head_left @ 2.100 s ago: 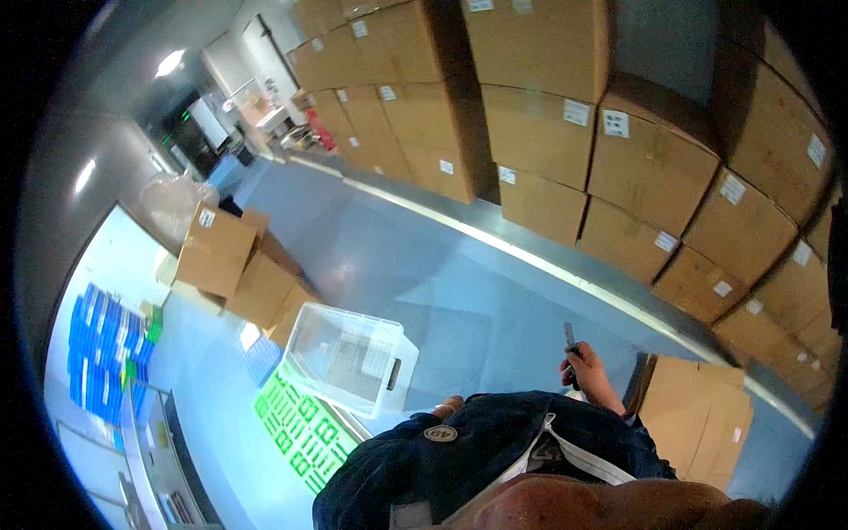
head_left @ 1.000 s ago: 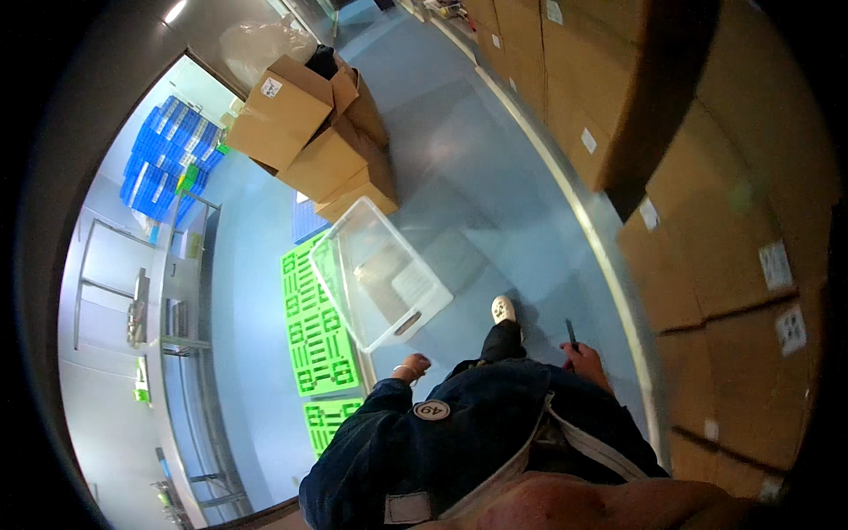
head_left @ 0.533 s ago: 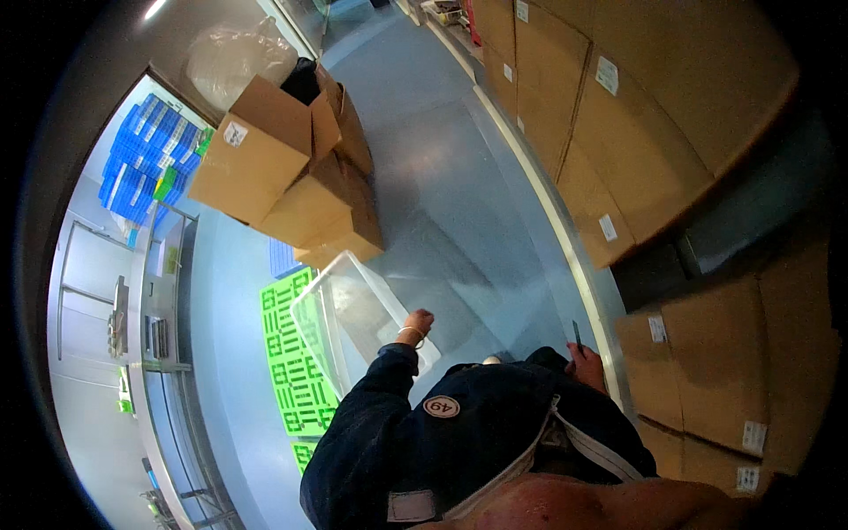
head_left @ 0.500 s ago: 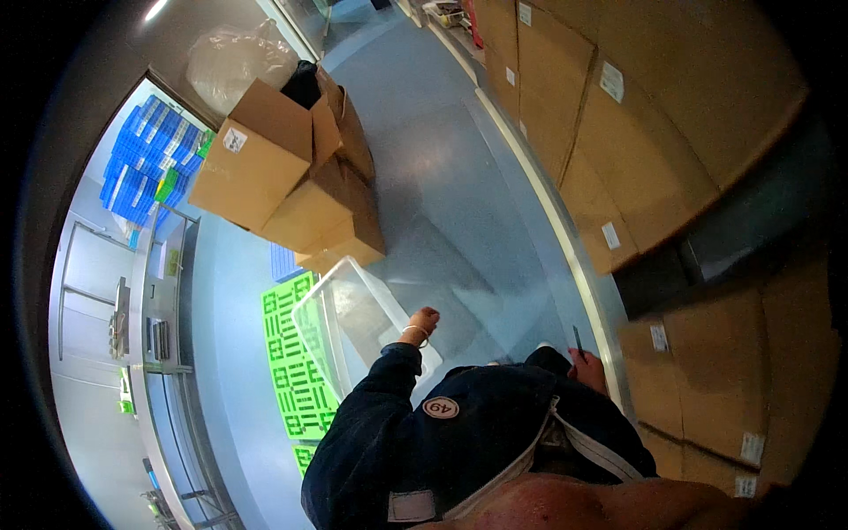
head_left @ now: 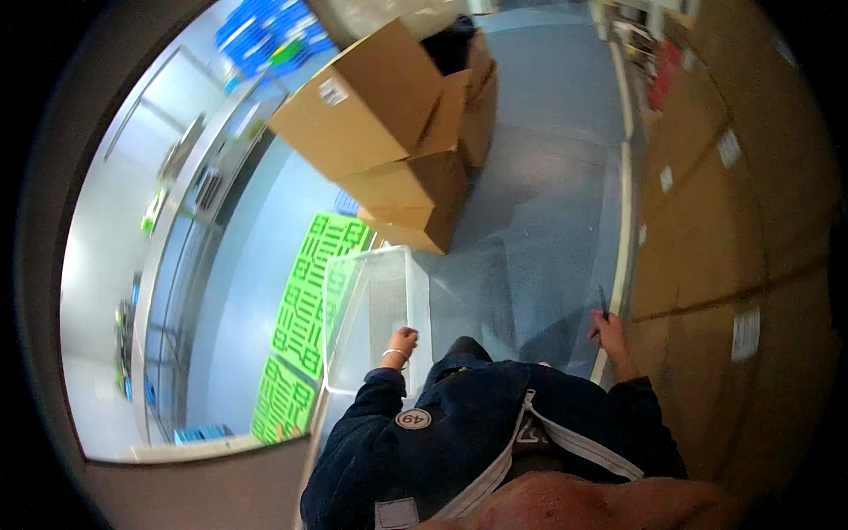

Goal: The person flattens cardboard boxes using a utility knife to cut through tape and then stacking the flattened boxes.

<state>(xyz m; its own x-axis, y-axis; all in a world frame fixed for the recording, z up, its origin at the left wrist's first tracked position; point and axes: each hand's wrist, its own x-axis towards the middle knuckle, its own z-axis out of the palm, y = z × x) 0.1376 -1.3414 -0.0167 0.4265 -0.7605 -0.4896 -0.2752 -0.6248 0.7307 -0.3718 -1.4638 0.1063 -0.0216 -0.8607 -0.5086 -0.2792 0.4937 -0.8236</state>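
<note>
My left hand (head_left: 403,341), a light band at its wrist, has its fingers curled in with nothing showing in them. It appears in front of a translucent white plastic bin (head_left: 422,296), which stands beside bright green pallets (head_left: 296,309); I see no grip on the bin's rim. Out to the right, my right hand (head_left: 611,336) holds a thin, dark, blade-like tool (head_left: 604,299) pointing forward. Some of its fingers stick out, and the tool's exact kind is too small to tell. That hand is close to the wall of cardboard cartons.
Opened brown cardboard boxes (head_left: 371,115) are piled ahead, beyond the bin. Stacked cartons (head_left: 698,238) line the right side behind a pale floor edge (head_left: 624,230). Through an opening on the left are a long metal bench (head_left: 168,265) and blue crates (head_left: 265,35).
The view has turned left and moved forward, so the boxes and bin appear farther right. My right hand has swung out to the right with the tool. My left hand has come lower, before the bin.
</note>
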